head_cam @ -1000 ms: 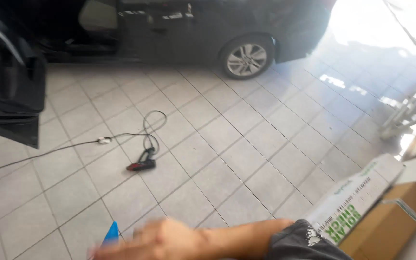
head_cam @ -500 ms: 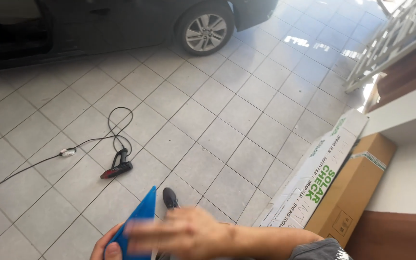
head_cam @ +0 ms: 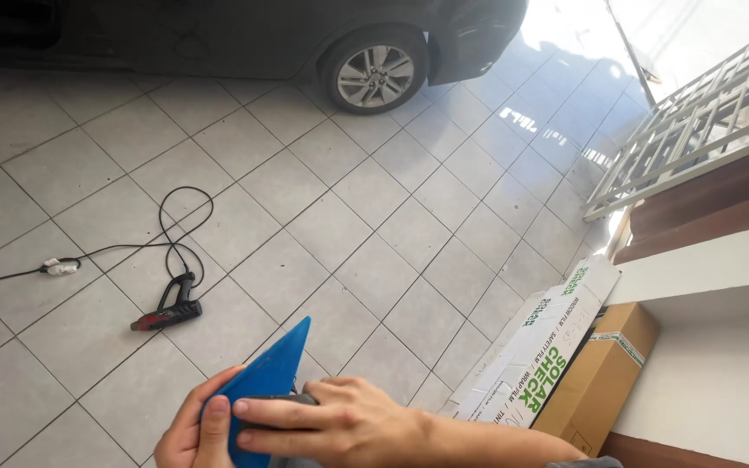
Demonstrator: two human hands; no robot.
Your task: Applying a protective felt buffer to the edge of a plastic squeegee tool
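- Head view: a blue scraper (head_cam: pixel 266 381), wedge-shaped with its point up, is being held low in the middle of the frame, above the tiled floor (head_cam: pixel 374 217).
- The left hand (head_cam: pixel 194 433) is being curled around the scraper's lower left edge; its thumb is being laid flat on the blue face, fingers closed on it.
- The right hand (head_cam: pixel 340 425) is being laid across the scraper's lower part, fingers stretched leftward and pressed on it; a dark part is being covered at the fingertips, not clear what.
- A heat gun (head_cam: pixel 166 310) with a black cord (head_cam: pixel 179 225) is lying on the floor, well apart to the upper left of the hands.
- A long white box (head_cam: pixel 535 351) and a brown cardboard box (head_cam: pixel 595 381) are being leaned by the white ledge on the right.
- A dark car (head_cam: pixel 244 35), with one wheel (head_cam: pixel 376 74) showing, is being parked at the top.
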